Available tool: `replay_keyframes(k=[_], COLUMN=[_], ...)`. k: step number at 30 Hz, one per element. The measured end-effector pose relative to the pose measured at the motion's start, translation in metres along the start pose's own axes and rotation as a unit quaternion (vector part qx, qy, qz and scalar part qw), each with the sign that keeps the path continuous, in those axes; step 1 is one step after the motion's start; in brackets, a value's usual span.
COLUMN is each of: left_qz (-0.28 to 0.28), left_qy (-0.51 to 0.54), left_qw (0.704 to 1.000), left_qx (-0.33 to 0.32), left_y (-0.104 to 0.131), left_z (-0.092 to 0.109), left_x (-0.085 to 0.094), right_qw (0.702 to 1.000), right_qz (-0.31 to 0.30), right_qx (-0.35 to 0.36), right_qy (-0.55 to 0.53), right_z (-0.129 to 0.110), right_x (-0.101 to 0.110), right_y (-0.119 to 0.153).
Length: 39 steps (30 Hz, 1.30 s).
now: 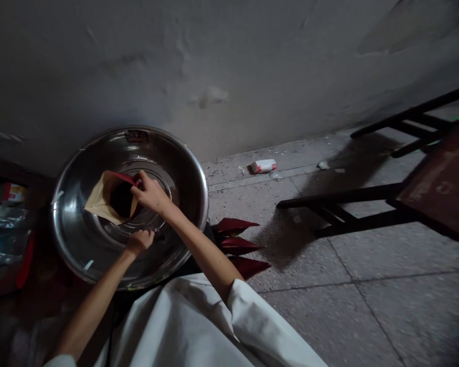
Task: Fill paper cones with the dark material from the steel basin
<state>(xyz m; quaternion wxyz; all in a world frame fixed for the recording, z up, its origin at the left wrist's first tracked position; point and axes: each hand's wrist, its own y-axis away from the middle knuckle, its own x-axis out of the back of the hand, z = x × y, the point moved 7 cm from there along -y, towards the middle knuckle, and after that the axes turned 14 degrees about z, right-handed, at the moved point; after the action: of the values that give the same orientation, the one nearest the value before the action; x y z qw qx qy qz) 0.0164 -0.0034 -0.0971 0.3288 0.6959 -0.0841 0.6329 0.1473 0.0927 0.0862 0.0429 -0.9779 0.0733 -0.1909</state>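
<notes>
A large shiny steel basin (193,176) stands against the wall. Over it is a paper pouch (99,199), tan on the inside with a dark red outer side, its mouth turned up toward me. The pouch's interior is dark, and I cannot tell what it contains. My right hand (151,193) pinches the pouch's right edge between thumb and fingers. Lower in the basin, my left hand (141,241) is closed in a fist below the pouch. A small dark piece shows beside that fist, too dim to name.
Several dark red pointed pouches (240,245) stick out right of the basin. On the tiled floor lie a white and red carton (263,166) and scraps. A dark-legged stool (439,178) lies tipped at right. Plastic-wrapped items (5,237) are at left.
</notes>
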Motion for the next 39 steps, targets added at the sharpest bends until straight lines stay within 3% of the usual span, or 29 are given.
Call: replay_keyframes(k=[3,8,15,25,28,33,39], left_qz=[-0.058,-0.080,-0.070,-0.075,-0.065,-0.052,-0.030], left_qy=[-0.009,-0.010,-0.005,0.021,0.031,0.057,0.104], left_qw=[0.998,0.996,0.996,0.997,0.997,0.996,0.981], left_qx=[0.014,0.041,0.049,-0.009,-0.018,-0.041,-0.162], left_y=[-0.012,-0.020,-0.019,-0.032,-0.029,-0.016,-0.012], left_z=[-0.004,0.020,0.032,0.048,0.043,0.019,0.003], left_x=[-0.022,-0.039,-0.040,-0.041,-0.038,-0.031,-0.018], right_qw=[1.000,1.000,1.000,1.000,1.000,1.000,1.000], right_qz=[0.002,0.008,0.012,0.009,0.005,0.000,-0.019], right_qx=[0.001,-0.009,-0.028,-0.026,-0.018,-0.015,-0.013], right_qy=[0.000,-0.005,-0.001,0.000,-0.011,0.002,0.016], right_z=[0.001,0.001,-0.003,-0.003,-0.003,-0.003,-0.004], right_x=[-0.001,-0.002,-0.004,-0.002,-0.002,0.001,0.002], right_y=[-0.001,-0.002,-0.003,-0.001,-0.001,-0.001,-0.001])
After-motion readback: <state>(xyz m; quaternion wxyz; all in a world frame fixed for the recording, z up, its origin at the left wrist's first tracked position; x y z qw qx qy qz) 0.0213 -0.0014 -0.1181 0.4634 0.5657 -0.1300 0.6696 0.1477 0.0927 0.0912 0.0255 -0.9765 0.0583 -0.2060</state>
